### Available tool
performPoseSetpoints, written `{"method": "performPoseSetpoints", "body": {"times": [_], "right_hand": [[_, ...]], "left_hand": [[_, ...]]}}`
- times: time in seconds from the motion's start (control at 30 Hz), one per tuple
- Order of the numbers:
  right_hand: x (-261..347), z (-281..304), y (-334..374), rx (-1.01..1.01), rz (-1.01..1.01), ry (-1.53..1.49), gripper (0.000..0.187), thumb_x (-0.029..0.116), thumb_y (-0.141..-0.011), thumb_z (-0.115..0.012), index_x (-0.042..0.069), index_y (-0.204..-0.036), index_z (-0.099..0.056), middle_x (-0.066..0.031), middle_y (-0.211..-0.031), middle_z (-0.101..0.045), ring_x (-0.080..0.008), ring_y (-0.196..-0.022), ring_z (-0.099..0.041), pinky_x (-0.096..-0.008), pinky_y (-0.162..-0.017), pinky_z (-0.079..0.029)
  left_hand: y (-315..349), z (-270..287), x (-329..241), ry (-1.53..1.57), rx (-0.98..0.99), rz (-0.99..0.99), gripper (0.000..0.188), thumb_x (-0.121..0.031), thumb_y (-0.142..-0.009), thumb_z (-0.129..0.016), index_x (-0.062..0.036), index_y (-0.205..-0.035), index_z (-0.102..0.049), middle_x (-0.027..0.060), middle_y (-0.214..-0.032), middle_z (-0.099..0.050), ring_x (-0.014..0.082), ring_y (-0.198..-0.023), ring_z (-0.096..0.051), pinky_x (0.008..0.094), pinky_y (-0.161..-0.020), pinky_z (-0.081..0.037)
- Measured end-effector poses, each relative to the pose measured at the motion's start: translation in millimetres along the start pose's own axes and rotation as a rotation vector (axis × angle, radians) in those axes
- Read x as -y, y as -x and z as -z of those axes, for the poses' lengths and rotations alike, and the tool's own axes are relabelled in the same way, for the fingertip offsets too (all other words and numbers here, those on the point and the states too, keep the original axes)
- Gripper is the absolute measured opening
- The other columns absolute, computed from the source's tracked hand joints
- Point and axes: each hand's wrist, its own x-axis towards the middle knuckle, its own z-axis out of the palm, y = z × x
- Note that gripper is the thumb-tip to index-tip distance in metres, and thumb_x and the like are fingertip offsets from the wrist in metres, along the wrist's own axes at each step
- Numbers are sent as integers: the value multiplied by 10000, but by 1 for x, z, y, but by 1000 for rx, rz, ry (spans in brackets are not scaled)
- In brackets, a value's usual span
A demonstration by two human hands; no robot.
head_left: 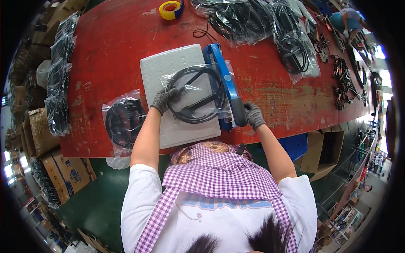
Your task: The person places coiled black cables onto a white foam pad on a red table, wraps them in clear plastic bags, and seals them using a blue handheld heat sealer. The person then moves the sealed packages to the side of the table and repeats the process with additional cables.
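Note:
A clear plastic bag with a coiled black cable (pixel 176 112) in it lies over a white foam board (pixel 168 135). My gloved left hand (pixel 165 100) pinches the left side of this bag. The bag's right side runs into a blue bag sealer (pixel 225 74), whose long arm lies down across it. At the near end of that arm, my gloved right hand (pixel 254 116) has its fingers curled against the black handle (pixel 239 113). Its fingertips are partly hidden there.
Another bagged cable (pixel 124 122) lies left of the board. Bagged cables (pixel 59 84) line the table's left edge, and more bags (pixel 242 21) are heaped at the back. A tape roll (pixel 171 9) sits at the far edge. Cardboard boxes (pixel 322 149) stand below the red table (pixel 105 50).

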Motion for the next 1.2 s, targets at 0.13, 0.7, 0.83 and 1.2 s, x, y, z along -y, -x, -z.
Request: {"method": "performPoseSetpoints", "body": {"times": [0.13,0.7,0.83,1.2], "right_hand": [[79,3,6,-103,119,98,346,256,-787,-562,25,-1040,-516,-166,-986,-541,-209,-887,-531,-327,-772,-423],[11,-65,30,-312,849,627,473,128,-694,-522,-5,-1140,-436,-219,-1174,-421,-368,-1027,-450,-459,-871,-360],[12,-66,33,-304,832,618,467,135,-697,-522,0,-1137,-440,-215,-1174,-422,-369,-1030,-448,-460,-881,-356],[16,-66,34,-294,817,599,472,102,-699,-530,18,-1154,-436,-201,-1188,-425,-366,-1018,-459,-428,-868,-376]], "left_hand": [[2,3,-7,1,-18,-12,205,-90,-757,-610,-49,-946,-542,65,-827,-590,186,-711,-590,332,-616,-527],[53,-24,-4,-932,-537,-88,433,-364,-723,-623,14,-922,-553,129,-778,-605,219,-705,-567,316,-683,-439],[74,-17,31,-943,-513,-110,445,-369,-714,-624,15,-926,-549,143,-823,-601,250,-759,-567,323,-718,-429],[53,-7,58,-861,-624,-149,312,-287,-719,-644,-8,-831,-564,63,-702,-573,144,-623,-514,272,-608,-421]]}}
